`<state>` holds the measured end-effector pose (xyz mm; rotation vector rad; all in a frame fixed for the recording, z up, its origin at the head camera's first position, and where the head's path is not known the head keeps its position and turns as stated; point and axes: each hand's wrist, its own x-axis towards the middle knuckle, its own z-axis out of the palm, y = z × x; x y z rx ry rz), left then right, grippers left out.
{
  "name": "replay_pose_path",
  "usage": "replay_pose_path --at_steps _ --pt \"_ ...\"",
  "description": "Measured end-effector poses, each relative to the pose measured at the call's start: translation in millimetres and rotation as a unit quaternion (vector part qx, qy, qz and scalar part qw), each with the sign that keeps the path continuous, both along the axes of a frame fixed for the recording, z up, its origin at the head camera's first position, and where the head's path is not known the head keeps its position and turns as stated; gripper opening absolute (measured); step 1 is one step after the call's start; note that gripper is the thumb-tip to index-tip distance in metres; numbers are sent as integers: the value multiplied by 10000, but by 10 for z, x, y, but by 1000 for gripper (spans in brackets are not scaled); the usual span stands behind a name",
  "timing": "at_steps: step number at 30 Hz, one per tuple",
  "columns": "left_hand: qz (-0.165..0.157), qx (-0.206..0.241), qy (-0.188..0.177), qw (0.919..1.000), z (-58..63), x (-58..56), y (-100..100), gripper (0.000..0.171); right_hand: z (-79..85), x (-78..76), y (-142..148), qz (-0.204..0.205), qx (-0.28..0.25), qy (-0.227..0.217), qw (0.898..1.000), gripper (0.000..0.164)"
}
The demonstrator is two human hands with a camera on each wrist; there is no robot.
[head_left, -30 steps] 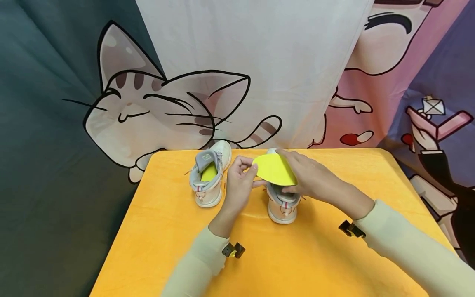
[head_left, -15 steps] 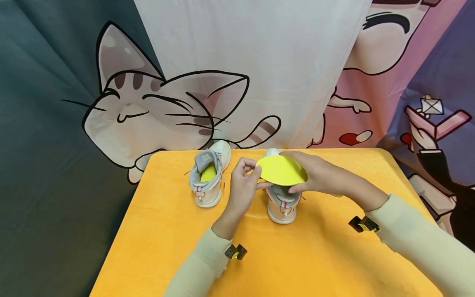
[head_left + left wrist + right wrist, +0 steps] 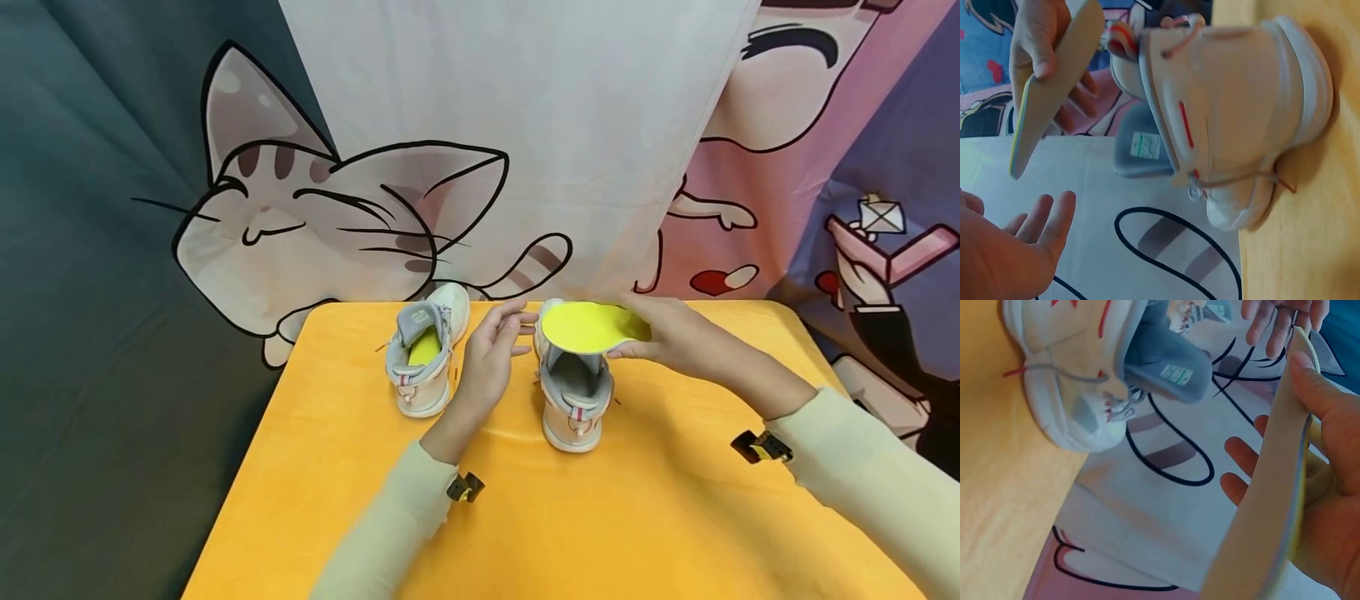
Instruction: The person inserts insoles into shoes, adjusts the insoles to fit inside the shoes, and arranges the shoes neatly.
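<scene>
My right hand (image 3: 678,337) grips a yellow insole (image 3: 588,327) by its edges, above the right-hand sneaker (image 3: 573,421). The right wrist view shows the thumb on one face of the insole (image 3: 1266,481), whose underside is pale. Left of the insole, my left hand (image 3: 487,358) is raised, holding nothing, its fingers loosely extended and apart from the insole in the left wrist view. The right-hand sneaker stands upright, heel toward me, with a grey lining and its tongue partly hidden by the insole. A matching left-hand sneaker (image 3: 422,393) has a yellow insole (image 3: 425,346) inside.
Both sneakers stand on a yellow-covered table (image 3: 510,517), near its far edge. Behind it hangs a curtain (image 3: 570,150) printed with a cartoon cat and figures. Loose laces (image 3: 1235,182) hang beside the right-hand sneaker.
My left hand has let go of the insole. My right hand has moved right and slightly away with it, uncovering more of the right-hand sneaker's opening. The sneakers stay put.
</scene>
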<state>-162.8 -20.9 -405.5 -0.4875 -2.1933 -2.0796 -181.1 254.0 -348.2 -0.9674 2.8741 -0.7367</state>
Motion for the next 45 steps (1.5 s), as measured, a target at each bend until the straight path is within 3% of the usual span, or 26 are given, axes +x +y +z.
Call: replay_pose_path --at_steps 5,10,15,19,28,35,45 --pt "-113 -667 -125 9976 -2 -108 36 36 -19 8 106 -13 111 492 9987 64" --pt "-226 -1542 -287 9874 -27 -251 118 40 -30 50 217 60 128 746 9971 58" --pt "-634 -2204 -448 9723 -115 -402 204 41 -84 139 322 149 240 612 9977 54" --pt "-947 -2557 -339 9615 -166 -508 289 41 -135 205 382 135 302 576 9978 51" --pt "-999 -3350 -74 9369 -230 -661 427 30 -226 305 431 136 487 386 9980 44" --pt "-1169 -3403 153 9329 -341 -720 378 14 -212 350 458 37 689 363 9970 43" --pt "-1014 -3108 503 9437 -362 -715 376 13 -165 367 496 22 837 392 9957 44"
